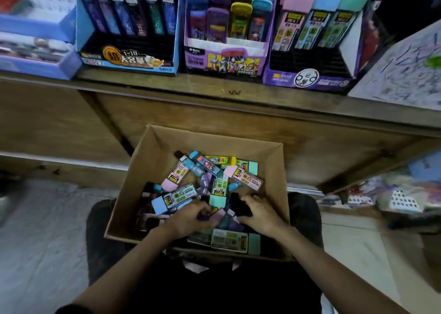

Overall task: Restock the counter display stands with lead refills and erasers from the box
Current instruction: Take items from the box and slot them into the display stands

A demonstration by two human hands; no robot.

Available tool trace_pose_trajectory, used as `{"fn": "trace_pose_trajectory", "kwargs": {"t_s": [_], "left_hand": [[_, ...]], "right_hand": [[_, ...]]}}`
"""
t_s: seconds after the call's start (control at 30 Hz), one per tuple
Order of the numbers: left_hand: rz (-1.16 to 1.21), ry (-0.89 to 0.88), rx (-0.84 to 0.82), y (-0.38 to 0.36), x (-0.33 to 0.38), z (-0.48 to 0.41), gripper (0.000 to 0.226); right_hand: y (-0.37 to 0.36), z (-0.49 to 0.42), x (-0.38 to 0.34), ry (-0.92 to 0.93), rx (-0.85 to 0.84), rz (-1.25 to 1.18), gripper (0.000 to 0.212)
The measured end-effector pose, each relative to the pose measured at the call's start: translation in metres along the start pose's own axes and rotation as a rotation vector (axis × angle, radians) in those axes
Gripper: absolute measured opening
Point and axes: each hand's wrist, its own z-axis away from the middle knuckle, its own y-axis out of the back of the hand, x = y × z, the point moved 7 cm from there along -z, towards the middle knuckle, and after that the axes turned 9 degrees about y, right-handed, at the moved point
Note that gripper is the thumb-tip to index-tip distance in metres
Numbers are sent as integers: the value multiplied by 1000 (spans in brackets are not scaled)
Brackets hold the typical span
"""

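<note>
Pastel erasers touching curled fingers

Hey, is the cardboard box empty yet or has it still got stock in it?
Not empty. The cardboard box holds a loose pile of erasers and refill packs covering most of its floor.

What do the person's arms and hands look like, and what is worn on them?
The left hand and right hand carry no visible glove, ring or watch. The right arm is bare; the left arm is bare up to a dark sleeve edge.
</note>
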Motion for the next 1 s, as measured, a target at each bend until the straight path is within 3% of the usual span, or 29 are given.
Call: {"fn": "trace_pose_trajectory", "kwargs": {"t_s": [0.1, 0.17, 0.27, 0.33, 0.4, 0.53, 0.63, 0.87, 1.0], "left_hand": [[-52, 36, 33, -13, 12, -9, 31], [-29, 40, 11, -25, 23, -14, 48], [-113, 108, 28, -38, 33, -24, 73], [-228, 162, 82, -40, 33, -30, 78], [-282, 193, 115, -40, 32, -34, 78], [-228, 209, 133, -38, 23, -38, 75], [-223, 226, 173, -32, 16, -37, 71], [-172, 289, 264, -22, 7, -30, 61], [-184, 291, 269, -22, 10, -28, 60]], "right_hand": [[4, -2, 4, -37, 65, -244, 41], [6, -2, 4, -50, 66, -368, 35], [12, 1, 0, -58, 138, -573, 45], [16, 9, 6, -148, 245, -644, 52], [12, 19, 16, -235, 302, -627, 50], [-5, 28, 19, -300, 260, -411, 43], [-3, 26, 12, -219, 260, -317, 38], [4, 18, -7, -57, 245, -264, 48], [0, 18, -8, -80, 300, -290, 49]]}}
